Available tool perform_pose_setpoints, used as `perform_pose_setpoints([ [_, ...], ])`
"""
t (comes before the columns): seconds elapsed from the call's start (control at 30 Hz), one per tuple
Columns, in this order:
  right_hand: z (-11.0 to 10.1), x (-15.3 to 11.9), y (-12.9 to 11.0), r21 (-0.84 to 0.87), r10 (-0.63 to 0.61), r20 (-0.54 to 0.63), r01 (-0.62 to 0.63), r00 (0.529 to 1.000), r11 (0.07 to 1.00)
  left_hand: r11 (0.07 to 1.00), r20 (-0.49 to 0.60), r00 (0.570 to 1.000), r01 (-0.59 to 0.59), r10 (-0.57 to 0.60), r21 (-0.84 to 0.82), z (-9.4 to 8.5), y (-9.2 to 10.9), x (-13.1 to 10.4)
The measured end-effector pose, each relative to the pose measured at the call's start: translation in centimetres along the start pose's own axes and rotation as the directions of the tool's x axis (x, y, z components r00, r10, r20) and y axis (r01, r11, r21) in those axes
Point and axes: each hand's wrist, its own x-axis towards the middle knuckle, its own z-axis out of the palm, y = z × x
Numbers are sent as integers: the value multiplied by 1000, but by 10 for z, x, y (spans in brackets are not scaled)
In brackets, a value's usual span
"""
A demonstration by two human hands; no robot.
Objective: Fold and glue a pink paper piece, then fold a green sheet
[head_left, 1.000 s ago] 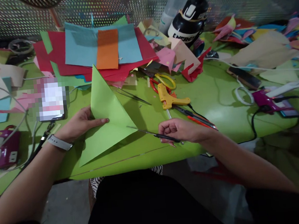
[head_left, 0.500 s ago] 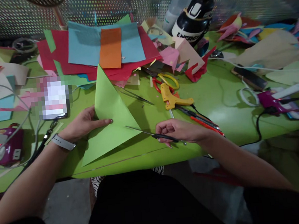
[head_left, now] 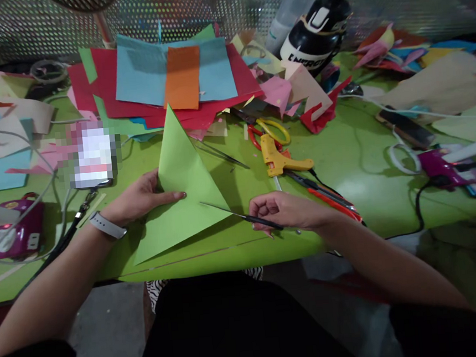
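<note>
A light green paper, folded to a pointed shape, is held above the green table. My left hand pinches its left side, with the thumb on top and the other fingers hidden beneath. Black-handled scissors are gripped in my right hand, fingers curled round the handles. The blades reach left over the paper's right corner and look nearly closed. Behind the hands lie tweezers and a yellow glue gun.
Stacked red, blue and orange sheets lie at the back. Yellow-handled scissors and a cutter are near the glue gun. A phone, a black bottle, cables and purple power strips stand around.
The view has shifted slightly, so the table's items appear a little further right. The scissor blades look closer together over the paper. Both hands keep their holds.
</note>
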Motion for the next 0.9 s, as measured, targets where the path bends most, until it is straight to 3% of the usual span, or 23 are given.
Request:
perform_pose_setpoints([
  [0.6,2,3,-2,-8,-14,-31,14,999,1000,1000,-7,1000,1,-1,-7,2,-1,0],
  [0.67,-1,2,-1,-41,-31,-39,30,999,999,1000,-30,1000,7,-6,12,-1,3,-2],
  [0.73,-4,2,0,-73,-42,-64,37,997,997,999,-121,992,-32,35,24,-8,9,-3],
  [0.8,-6,4,0,-111,-67,-119,54,991,992,987,-283,947,-159,154,8,-18,16,-3],
  [0.9,-4,12,-3,-337,-178,-301,70,937,939,929,-530,796,-367,293,-37,-31,23,-1],
])
